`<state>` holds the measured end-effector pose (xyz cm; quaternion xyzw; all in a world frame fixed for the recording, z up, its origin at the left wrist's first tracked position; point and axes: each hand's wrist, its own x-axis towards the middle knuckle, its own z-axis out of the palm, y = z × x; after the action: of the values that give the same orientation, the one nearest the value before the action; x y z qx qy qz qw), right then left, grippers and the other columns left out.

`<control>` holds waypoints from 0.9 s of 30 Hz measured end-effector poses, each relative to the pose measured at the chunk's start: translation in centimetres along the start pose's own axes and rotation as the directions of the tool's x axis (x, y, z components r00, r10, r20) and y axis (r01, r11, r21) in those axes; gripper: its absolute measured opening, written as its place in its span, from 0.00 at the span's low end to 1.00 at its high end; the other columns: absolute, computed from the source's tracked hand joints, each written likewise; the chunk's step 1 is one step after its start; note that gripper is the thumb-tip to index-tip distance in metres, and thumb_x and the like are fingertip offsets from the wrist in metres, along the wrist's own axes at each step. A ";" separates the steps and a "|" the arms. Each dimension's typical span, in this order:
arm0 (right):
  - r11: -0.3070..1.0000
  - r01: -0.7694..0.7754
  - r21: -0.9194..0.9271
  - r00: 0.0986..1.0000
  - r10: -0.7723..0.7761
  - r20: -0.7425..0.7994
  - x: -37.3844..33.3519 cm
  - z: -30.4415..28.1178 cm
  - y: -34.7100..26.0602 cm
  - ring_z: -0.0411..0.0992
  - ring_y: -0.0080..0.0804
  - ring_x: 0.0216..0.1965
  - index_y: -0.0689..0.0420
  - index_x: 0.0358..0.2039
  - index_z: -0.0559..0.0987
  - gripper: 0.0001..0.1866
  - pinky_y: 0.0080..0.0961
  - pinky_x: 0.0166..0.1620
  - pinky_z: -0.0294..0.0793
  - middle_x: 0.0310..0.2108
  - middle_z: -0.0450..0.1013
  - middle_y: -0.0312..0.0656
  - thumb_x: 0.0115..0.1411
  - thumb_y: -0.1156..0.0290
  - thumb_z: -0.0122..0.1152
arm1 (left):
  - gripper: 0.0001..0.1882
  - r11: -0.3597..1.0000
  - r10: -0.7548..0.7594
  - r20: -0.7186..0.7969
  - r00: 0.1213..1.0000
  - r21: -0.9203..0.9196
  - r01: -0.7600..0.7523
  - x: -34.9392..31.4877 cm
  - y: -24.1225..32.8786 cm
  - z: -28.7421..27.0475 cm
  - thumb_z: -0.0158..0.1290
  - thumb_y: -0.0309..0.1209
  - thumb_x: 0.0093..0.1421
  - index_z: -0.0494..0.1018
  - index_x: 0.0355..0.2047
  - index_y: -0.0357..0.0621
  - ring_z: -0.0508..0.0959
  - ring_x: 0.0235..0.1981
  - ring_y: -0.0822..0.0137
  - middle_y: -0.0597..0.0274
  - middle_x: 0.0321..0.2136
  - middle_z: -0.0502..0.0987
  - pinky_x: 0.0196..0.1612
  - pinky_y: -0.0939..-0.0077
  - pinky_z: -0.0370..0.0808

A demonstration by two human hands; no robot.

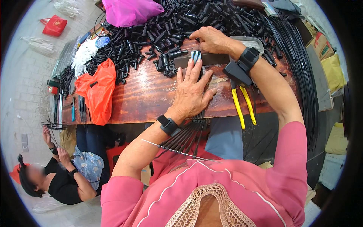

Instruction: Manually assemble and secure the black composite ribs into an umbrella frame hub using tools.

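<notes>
My left hand (191, 90) lies with fingers spread on a narrow row of thin black rods (186, 135) that crosses the table edge. Under its fingertips, the row's far ends show blue and white (196, 55), with fine wire-like tips beyond. Toward my lap the rods fan out, and a thin pale metal rod (163, 146) runs across their near ends. Just beyond the tips is my right hand (211, 39), its fingers curled together at the edge of the black plastic tubes; whatever they pinch is hidden. A dark brown block (220, 59) lies under the right wrist.
Black plastic tubes (166, 30) heap across the far table. Yellow-handled pliers (242, 106) overhang the front edge. An orange bag (100, 92) and white small parts (85, 56) lie left, a pink bag (130, 11) farther back. Long black rods (302, 75) line the right. Another person (68, 166) works at left.
</notes>
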<state>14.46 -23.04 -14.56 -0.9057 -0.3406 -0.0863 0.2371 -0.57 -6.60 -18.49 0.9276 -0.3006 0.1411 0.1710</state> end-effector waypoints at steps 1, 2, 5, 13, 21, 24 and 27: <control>1.000 0.007 -0.007 1.000 -0.007 0.000 -0.2 -0.3 -0.4 0.76 0.49 0.37 0.59 0.43 0.80 0.20 0.39 0.42 0.74 0.33 0.77 0.55 0.47 0.74 0.58 | 0.29 1.000 -0.004 -0.006 1.000 0.002 0.004 -0.1 -0.2 0.0 0.53 0.48 0.58 0.68 0.57 0.49 0.49 0.67 0.43 0.42 0.64 0.54 0.64 0.38 0.46; 1.000 0.017 -0.010 0.994 -0.018 -0.112 -0.9 -0.7 -1.2 0.76 0.49 0.37 0.59 0.43 0.80 0.19 0.39 0.42 0.74 0.33 0.77 0.55 0.48 0.73 0.58 | 0.29 1.000 -0.008 -0.013 1.000 0.003 0.008 -0.1 -0.3 -0.1 0.53 0.47 0.58 0.68 0.57 0.49 0.49 0.67 0.43 0.43 0.64 0.54 0.64 0.38 0.46; 1.000 -0.024 -0.004 0.973 0.023 -0.228 -3.1 -2.4 -0.6 0.74 0.49 0.36 0.59 0.40 0.80 0.16 0.39 0.42 0.73 0.33 0.76 0.52 0.49 0.72 0.58 | 0.28 1.000 0.002 -0.040 0.999 -0.008 -0.002 0.3 -0.1 0.0 0.53 0.47 0.58 0.69 0.56 0.49 0.50 0.67 0.43 0.43 0.64 0.54 0.64 0.38 0.47; 0.959 0.006 0.282 0.935 -0.105 0.338 -12.3 -5.4 -7.1 0.75 0.42 0.37 0.57 0.42 0.80 0.18 0.31 0.40 0.75 0.38 0.77 0.45 0.48 0.69 0.63 | 0.28 1.000 0.024 -0.082 0.996 0.015 -0.022 -0.1 -0.7 0.1 0.50 0.49 0.60 0.68 0.57 0.49 0.51 0.67 0.43 0.43 0.64 0.55 0.64 0.39 0.48; 0.884 0.102 0.457 0.992 -0.122 0.016 -16.1 0.3 -15.6 0.69 0.50 0.43 0.54 0.47 0.77 0.28 0.42 0.47 0.70 0.38 0.70 0.49 0.46 0.55 0.71 | 0.30 0.997 0.076 -0.048 0.996 0.020 -0.075 -0.7 -2.0 2.2 0.53 0.51 0.56 0.69 0.56 0.51 0.49 0.67 0.41 0.42 0.64 0.53 0.62 0.36 0.47; 0.915 0.089 0.393 0.995 -0.060 -0.086 -16.3 2.9 -16.4 0.70 0.49 0.40 0.52 0.47 0.78 0.26 0.40 0.43 0.71 0.36 0.69 0.48 0.49 0.54 0.69 | 0.29 0.995 0.093 -0.071 0.993 0.030 -0.091 -0.6 -1.5 1.5 0.53 0.52 0.56 0.72 0.54 0.53 0.49 0.67 0.44 0.44 0.64 0.55 0.62 0.36 0.48; 0.937 0.064 0.342 0.991 -0.019 -0.133 -15.3 3.5 -16.7 0.71 0.47 0.36 0.51 0.46 0.79 0.23 0.38 0.39 0.73 0.34 0.69 0.46 0.52 0.56 0.68 | 0.28 0.998 0.053 -0.063 0.997 0.036 -0.051 -0.5 -1.9 1.3 0.53 0.53 0.56 0.72 0.54 0.53 0.50 0.67 0.44 0.45 0.64 0.55 0.62 0.35 0.47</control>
<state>-8.02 -19.19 -16.33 -0.8351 -0.3539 -0.0879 0.4119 0.46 -5.44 -20.30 0.9173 -0.3164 0.1803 0.1611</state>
